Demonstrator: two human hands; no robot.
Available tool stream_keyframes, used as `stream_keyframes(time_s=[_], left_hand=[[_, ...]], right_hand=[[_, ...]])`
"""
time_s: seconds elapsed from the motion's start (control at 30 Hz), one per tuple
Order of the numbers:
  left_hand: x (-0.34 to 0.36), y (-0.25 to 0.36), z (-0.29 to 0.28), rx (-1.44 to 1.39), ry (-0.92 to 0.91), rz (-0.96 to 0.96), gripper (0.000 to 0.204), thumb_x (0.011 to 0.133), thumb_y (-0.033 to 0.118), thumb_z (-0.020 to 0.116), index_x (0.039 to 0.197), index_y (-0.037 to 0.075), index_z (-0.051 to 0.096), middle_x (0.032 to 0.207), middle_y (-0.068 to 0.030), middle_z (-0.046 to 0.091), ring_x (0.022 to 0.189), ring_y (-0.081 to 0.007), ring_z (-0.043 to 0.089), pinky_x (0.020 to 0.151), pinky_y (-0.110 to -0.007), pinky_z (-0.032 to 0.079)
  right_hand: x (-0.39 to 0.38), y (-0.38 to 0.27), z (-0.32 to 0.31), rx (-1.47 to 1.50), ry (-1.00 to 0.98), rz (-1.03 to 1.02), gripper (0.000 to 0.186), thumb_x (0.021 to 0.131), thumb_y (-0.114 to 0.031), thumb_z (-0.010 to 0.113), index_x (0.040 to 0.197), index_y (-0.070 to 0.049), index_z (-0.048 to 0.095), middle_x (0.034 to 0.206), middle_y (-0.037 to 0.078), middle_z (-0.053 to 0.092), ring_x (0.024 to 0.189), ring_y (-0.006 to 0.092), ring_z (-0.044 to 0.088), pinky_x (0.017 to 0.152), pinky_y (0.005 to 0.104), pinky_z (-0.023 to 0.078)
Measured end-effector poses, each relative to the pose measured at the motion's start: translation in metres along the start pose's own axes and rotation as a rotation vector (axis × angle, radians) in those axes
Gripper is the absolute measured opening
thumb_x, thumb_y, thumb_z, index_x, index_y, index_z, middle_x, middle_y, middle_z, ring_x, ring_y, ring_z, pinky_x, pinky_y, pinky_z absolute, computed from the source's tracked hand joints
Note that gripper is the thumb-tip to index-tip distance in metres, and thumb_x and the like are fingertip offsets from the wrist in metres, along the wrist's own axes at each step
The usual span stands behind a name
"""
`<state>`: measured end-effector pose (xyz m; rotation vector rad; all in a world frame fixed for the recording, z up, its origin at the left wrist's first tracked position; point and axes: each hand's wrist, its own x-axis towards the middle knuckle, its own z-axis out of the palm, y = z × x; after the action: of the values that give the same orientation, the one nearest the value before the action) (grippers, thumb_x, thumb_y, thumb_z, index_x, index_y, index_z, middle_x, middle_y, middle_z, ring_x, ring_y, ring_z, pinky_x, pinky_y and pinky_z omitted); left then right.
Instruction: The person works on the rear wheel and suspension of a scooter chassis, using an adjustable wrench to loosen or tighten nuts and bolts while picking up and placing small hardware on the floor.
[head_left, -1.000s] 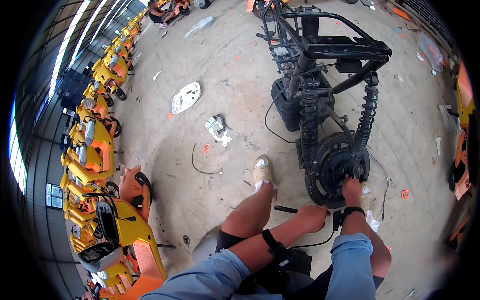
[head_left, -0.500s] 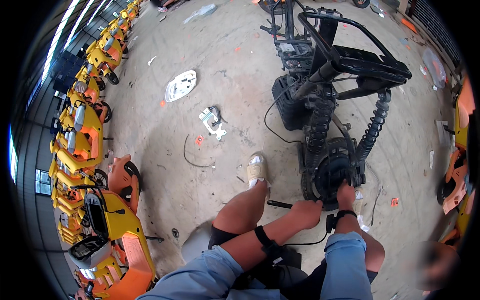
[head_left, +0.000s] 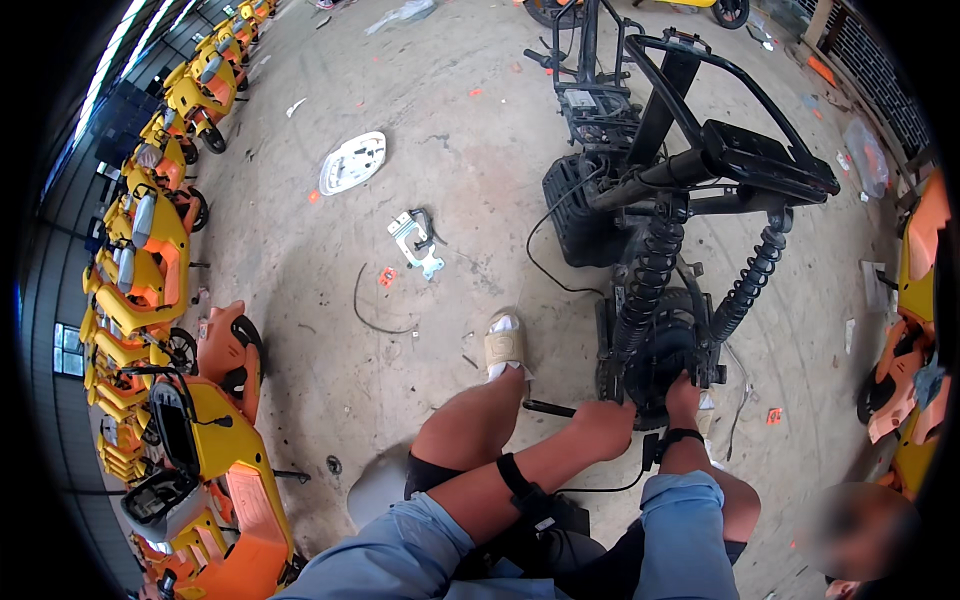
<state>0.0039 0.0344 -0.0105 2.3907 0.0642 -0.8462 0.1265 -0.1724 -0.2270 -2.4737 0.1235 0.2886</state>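
Note:
My left hand (head_left: 603, 430) is closed round a tool with a slim black handle (head_left: 549, 408), which sticks out to the left of my fist. I cannot make out the tool's working end. Close by, my right hand (head_left: 684, 398) is curled against the lower side of the wheel (head_left: 660, 362), its fingertips partly hidden. This wheel belongs to a stripped black scooter frame (head_left: 650, 180). Two black coil shock absorbers, a left one (head_left: 650, 270) and a right one (head_left: 750, 285), slant down to either side of the wheel.
On the concrete floor lie a white plastic panel (head_left: 353, 163), a metal bracket (head_left: 414, 243) and a thin black cable (head_left: 362, 308). Yellow and orange scooters (head_left: 215, 440) line the left side; more scooters (head_left: 905, 350) stand at the right edge. My left foot (head_left: 505, 342) is beside the frame.
The view has shifted slightly, so the floor things sit further left. Both hands stay at the wheel; the black handle has turned a little in my left fist.

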Motion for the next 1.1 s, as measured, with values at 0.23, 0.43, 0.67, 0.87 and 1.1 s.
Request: stream_keyframes(time_s=[0.23, 0.43, 0.67, 0.87, 1.1], left_hand=[[-0.007, -0.010, 0.008, -0.003, -0.006, -0.028, 0.035, 0.086, 0.020, 0.055, 0.115, 0.001, 0.052, 0.097, -0.0208, 0.066, 0.091, -0.0391, 0.066, 0.077, -0.049, 0.052], [0.000, -0.003, 0.005, 0.018, 0.012, 0.019, 0.033, 0.086, 0.020, 0.055, 0.114, 0.002, 0.052, 0.096, -0.0202, 0.067, 0.090, -0.0385, 0.066, 0.075, -0.049, 0.052], [-0.003, -0.002, 0.017, 0.019, -0.010, -0.026, 0.034, 0.085, 0.020, 0.055, 0.113, 0.001, 0.052, 0.096, -0.0201, 0.067, 0.090, -0.0381, 0.066, 0.076, -0.049, 0.052], [-0.004, 0.013, 0.026, 0.033, -0.025, -0.021, 0.029, 0.085, 0.013, 0.052, 0.112, 0.000, 0.055, 0.100, -0.0201, 0.068, 0.095, -0.0364, 0.067, 0.078, -0.046, 0.053], [-0.008, 0.012, 0.051, 0.033, -0.025, -0.052, 0.036, 0.084, 0.020, 0.055, 0.113, -0.001, 0.052, 0.098, -0.0213, 0.066, 0.093, -0.0385, 0.065, 0.078, -0.048, 0.052]], right_hand=[[0.023, 0.059, 0.052, -0.155, 0.096, -0.092, 0.031, 0.095, -0.020, 0.046, 0.107, 0.001, 0.066, 0.109, 0.025, 0.066, 0.103, 0.0434, 0.061, 0.087, 0.0509, 0.048], [0.060, 0.102, 0.073, -0.375, 0.181, -0.039, 0.025, 0.089, -0.017, 0.051, 0.093, -0.002, 0.070, 0.097, 0.022, 0.069, 0.091, 0.0383, 0.066, 0.077, 0.0493, 0.052], [0.022, 0.038, 0.050, -0.206, 0.127, 0.028, 0.027, 0.090, -0.020, 0.050, 0.098, -0.002, 0.068, 0.099, 0.028, 0.067, 0.094, 0.0478, 0.062, 0.080, 0.0529, 0.051], [0.009, 0.024, 0.030, -0.158, 0.107, -0.027, 0.022, 0.085, -0.016, 0.052, 0.089, -0.001, 0.068, 0.088, 0.025, 0.068, 0.087, 0.0470, 0.064, 0.076, 0.0541, 0.051], [0.020, 0.049, 0.027, -0.257, -0.513, -0.120, 0.024, 0.085, -0.020, 0.054, 0.085, -0.001, 0.067, 0.086, 0.024, 0.068, 0.083, 0.0380, 0.067, 0.073, 0.0507, 0.052]])
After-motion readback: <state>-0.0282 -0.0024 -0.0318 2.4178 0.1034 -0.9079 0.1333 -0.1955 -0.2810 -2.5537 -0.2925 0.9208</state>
